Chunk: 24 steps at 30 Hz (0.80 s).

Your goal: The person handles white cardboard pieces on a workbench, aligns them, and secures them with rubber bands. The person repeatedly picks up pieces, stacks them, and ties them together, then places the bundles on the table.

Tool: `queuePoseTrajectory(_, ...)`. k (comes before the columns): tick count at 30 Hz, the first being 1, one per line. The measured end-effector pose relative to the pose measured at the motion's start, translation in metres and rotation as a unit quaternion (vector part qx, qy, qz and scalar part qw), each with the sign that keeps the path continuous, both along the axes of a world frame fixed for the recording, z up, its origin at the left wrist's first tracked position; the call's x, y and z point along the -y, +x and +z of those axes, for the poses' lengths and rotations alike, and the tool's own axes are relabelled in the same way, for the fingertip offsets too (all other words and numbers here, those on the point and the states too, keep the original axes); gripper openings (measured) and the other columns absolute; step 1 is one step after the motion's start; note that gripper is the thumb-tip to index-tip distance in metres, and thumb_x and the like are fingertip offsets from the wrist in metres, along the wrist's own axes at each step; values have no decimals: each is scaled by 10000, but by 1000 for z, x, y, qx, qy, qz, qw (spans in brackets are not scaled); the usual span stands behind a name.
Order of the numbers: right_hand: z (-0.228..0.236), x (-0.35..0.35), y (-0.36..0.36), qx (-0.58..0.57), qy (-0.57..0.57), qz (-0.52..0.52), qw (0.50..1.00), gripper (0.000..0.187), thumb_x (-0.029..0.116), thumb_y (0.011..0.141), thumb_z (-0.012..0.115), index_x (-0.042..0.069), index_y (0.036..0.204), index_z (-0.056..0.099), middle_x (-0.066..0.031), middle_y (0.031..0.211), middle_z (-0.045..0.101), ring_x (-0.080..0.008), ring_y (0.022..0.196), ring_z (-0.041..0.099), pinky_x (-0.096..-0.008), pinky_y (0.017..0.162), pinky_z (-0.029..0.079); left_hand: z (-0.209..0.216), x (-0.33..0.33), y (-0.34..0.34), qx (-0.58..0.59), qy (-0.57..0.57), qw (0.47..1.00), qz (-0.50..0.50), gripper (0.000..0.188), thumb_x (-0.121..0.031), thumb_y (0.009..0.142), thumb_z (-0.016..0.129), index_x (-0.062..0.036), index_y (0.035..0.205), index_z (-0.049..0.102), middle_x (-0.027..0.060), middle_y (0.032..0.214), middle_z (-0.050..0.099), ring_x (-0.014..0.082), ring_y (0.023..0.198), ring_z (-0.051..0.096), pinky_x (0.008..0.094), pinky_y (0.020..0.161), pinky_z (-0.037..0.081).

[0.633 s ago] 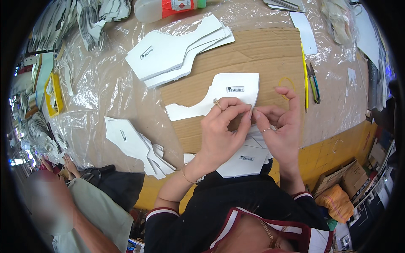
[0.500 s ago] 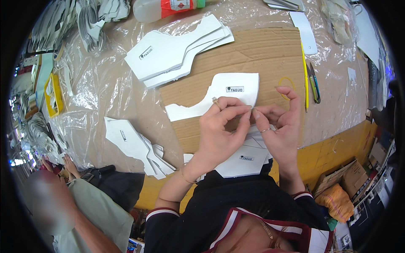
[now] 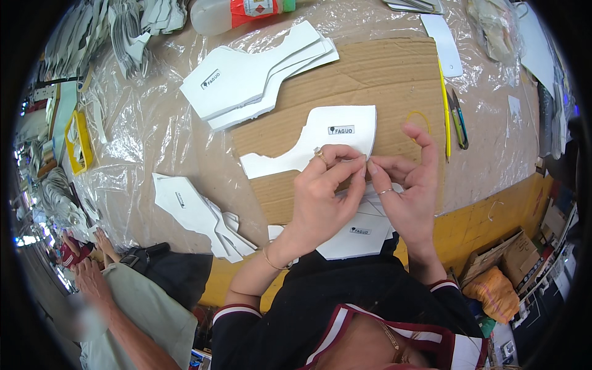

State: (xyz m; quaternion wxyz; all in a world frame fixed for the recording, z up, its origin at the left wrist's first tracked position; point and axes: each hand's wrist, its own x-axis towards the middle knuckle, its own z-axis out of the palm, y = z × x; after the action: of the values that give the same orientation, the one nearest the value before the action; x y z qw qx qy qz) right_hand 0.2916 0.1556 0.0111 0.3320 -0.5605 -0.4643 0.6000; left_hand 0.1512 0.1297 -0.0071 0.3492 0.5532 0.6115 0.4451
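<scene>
My left hand and my right hand meet fingertip to fingertip, both pinched. Whatever lies between the fingertips is too small to make out. Just beyond them a curved white cut piece with a small dark-framed printed label lies on a sheet of brown cardboard; its right corner reaches close to my fingers. Below my hands, more white labelled pieces lie overlapped near my body, partly hidden by my hands.
A stack of white pieces overlaps the cardboard's left edge, another fanned stack lies nearer left. On the right are a yellow pencil, a slim dark tool and a yellow rubber band. A bottle lies far back. A co-worker sits left.
My hands stay pinched together with barely any movement. The view has shifted slightly. At the left, the co-worker's head has moved lower and a hand now shows more clearly.
</scene>
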Motion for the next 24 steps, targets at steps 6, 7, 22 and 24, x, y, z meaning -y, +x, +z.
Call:
queuePoseTrajectory(6, -6, -3, -2, 33, 25, 12, 999, 475, -98, 844, 621, 78, 1123, 279, -137, 885, 697, -162, 821, 689, -253, 759, 549, -3, 1, -1, -27, 8, 1000, -12, 145, 61, 790, 692, 39, 933, 694, 102, 956, 652, 202, 735, 668, 289, 585, 551)
queuePoseTrajectory(7, -7, -3, -2, 23, 35, 10, 999, 476, -101, 838, 623, 84, 1105, 276, -132, 878, 694, -162, 817, 689, -255, 752, 551, -3, 0, 0, -31, 8, 999, -9, 142, 61, 789, 693, 38, 929, 692, 101, 951, 652, 203, 737, 668, 289, 582, 549)
queuePoseTrajectory(22, -20, -6, 5, -45, 72, 31, 996, 471, -108, 848, 621, 112, 1041, 252, -132, 888, 674, -175, 809, 690, -277, 745, 568, 2, -5, -10, -35, -17, 999, -23, 174, 19, 796, 729, 1, 969, 731, 109, 950, 685, 203, 785, 681, 287, 693, 544)
queuePoseTrajectory(24, -20, -7, 5, -21, 93, 48, 994, 466, -112, 851, 614, 111, 1038, 250, -131, 881, 672, -173, 812, 690, -280, 747, 570, 3, -6, -9, -43, -7, 999, -26, 171, 23, 797, 722, 3, 966, 729, 110, 947, 684, 207, 780, 681, 285, 687, 543)
